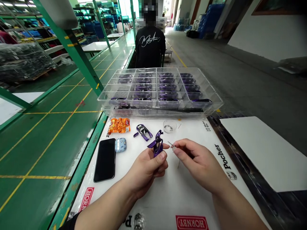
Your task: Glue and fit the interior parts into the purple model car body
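Note:
My left hand (153, 163) grips a glossy purple model car body part (158, 143) between thumb and fingers, tilted up above the table. Just to its right, my right hand (192, 156) pinches a thin pin-like tool (170, 144), its tip a short way from the purple part. What the tool's held end looks like is hidden by the fingers. Beyond the left hand lies a purple car body shell (144, 132), with a small purple piece (136, 134) beside it. A round clear dish (169, 127) with tiny dark parts stands behind the hands.
A clear compartment tray (153, 111) holding several purple car bodies spans the table's far end. At left lie a black phone (105, 159), a patterned blue earphone case (120, 145) and an orange snack packet (119, 125). A person (150, 44) in black sits ahead, facing away.

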The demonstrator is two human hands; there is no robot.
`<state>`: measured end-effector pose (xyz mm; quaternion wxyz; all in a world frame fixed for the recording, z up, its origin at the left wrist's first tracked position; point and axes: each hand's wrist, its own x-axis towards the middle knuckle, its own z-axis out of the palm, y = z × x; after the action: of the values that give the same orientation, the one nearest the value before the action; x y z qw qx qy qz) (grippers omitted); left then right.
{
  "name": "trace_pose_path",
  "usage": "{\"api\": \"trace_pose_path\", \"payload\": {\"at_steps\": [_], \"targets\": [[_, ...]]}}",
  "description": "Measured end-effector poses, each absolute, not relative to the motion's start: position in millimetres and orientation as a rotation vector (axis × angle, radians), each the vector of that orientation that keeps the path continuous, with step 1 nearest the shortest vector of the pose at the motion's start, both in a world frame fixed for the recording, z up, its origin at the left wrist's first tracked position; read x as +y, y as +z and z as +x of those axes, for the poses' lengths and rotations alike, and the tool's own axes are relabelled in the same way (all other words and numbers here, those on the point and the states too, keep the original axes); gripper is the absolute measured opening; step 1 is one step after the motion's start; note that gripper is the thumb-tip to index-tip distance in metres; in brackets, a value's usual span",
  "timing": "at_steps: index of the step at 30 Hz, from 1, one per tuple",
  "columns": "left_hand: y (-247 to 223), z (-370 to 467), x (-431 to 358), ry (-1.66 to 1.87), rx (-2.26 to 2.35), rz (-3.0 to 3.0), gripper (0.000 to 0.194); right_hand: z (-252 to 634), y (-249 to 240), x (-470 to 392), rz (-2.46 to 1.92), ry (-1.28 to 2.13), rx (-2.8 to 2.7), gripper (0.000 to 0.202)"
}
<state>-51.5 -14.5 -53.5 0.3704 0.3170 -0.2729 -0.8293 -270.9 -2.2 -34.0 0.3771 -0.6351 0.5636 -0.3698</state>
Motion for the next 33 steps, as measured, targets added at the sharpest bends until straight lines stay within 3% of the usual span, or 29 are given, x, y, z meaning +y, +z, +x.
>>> {"api": "trace_pose_path", "payload": {"at_steps": [5, 20, 27, 33], "targets": [[-56.6, -50.9, -17.2, -2.121, -0.816, 0.889, 0.065, -268.6, -31.2, 2.5, -1.821, -0.93, 1.283, 0.015], [-58.6, -46.2, -19.8, -1.8, -1.261, 1.087, 0.043, -268.8, -34.5, -0.7, -1.892, -0.847, 1.287, 0.025], [-61.1, -43.8, -22.9, -1.864, -1.279, 1.113, 0.055, -268.7, -34.8, -0.5, -1.894, -0.833, 1.288, 0.024], [-62.7, -45.5, -23.6, -1.973, -1.113, 1.068, 0.055, -268.8, -38.2, 1.5, -1.938, -0.812, 1.285, 0.024]]}}
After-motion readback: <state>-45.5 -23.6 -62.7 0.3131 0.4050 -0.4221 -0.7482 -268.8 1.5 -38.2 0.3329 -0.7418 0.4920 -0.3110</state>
